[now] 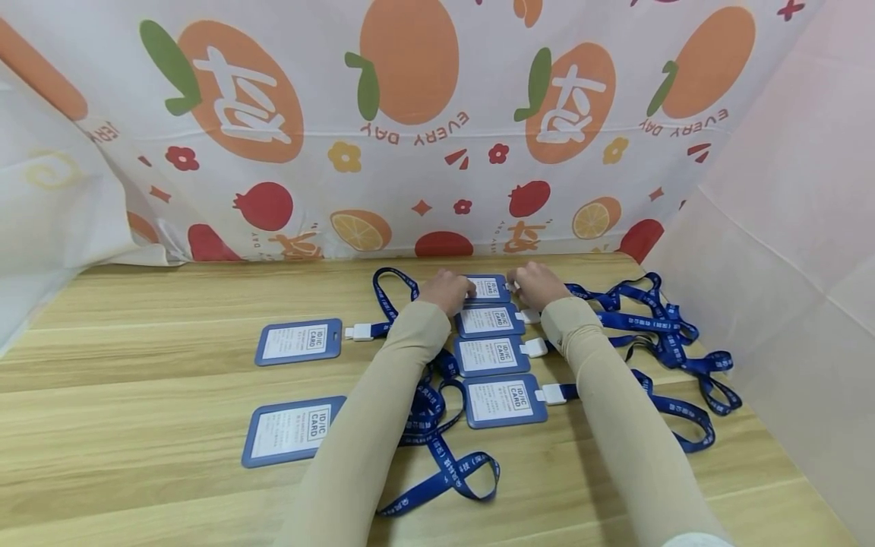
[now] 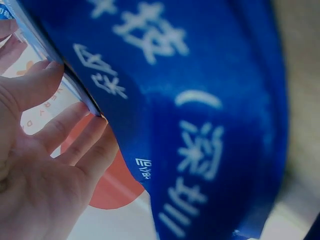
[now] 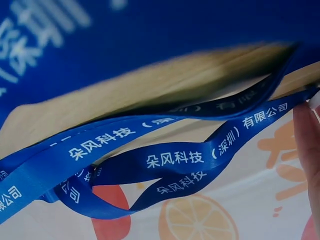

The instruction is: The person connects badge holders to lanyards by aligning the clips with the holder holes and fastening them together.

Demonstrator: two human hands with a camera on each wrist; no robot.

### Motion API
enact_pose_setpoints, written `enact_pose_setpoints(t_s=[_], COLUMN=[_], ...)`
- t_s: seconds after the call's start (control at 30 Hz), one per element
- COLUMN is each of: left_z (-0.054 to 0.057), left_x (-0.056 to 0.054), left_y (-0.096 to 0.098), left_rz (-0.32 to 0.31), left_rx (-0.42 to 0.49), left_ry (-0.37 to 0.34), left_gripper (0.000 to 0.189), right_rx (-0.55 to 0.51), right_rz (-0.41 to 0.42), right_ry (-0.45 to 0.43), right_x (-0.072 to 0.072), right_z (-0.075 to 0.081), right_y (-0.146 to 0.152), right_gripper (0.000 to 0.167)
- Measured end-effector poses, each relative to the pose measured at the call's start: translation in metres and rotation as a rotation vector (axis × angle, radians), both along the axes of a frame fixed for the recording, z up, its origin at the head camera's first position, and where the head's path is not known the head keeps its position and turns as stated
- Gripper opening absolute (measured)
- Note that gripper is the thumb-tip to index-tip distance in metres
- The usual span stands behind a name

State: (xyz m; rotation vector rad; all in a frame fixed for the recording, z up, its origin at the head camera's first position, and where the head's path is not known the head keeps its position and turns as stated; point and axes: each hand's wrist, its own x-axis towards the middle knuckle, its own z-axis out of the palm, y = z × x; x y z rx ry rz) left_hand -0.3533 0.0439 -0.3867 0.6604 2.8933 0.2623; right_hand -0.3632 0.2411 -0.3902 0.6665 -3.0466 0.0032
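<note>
At the back of the table my left hand [image 1: 444, 291] pinches the left end of a blue ID card holder [image 1: 488, 289]. In the left wrist view, the thumb and fingers [image 2: 42, 85] meet at the holder's edge, with a blue lanyard [image 2: 200, 125] large in front. My right hand [image 1: 538, 286] is at the holder's other end, its fingertips on the white clip [image 1: 511, 287]. The right wrist view shows one finger [image 3: 306, 137] against that clip [image 3: 315, 102], where the printed blue lanyard [image 3: 190, 160] begins. This holder tops a column above three more holders [image 1: 489, 320].
Two further card holders [image 1: 298, 342] lie to the left, the nearer one [image 1: 294, 431] partly behind the left sleeve. Bunched lanyards [image 1: 427, 410] lie between the groups, and others [image 1: 673, 342] spread at the right. A fruit-print cloth [image 1: 410, 190] hangs behind the wooden table [image 1: 171, 304].
</note>
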Motion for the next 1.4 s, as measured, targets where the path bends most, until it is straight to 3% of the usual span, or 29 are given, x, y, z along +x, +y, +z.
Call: enact_pose_setpoints(t_s=[0.53,1.13,1.4], left_z=[0.0024,-0.0021,-0.0015], left_x=[0.0001,-0.0029,-0.0033], left_y=[0.0017,-0.0006,-0.0001], left_rz=[-0.005,-0.011,-0.013], left_rx=[-0.01,0.02,0.058], left_ry=[0.002,0.03,0.005], left_gripper=[0.038,0.036,0.035], right_rx=[0.009,-0.007,-0.016], right_rz=[0.045,0.011,0.011], right_ry=[0.025,-0.006,-0.002], right_x=[-0.0009,-0.0032,-0.0027], right_z=[-0.0002,0.0002,-0.0009], right_y=[0.0053,0.0009,0.0024], right_gripper=[0.018,0.018,0.018])
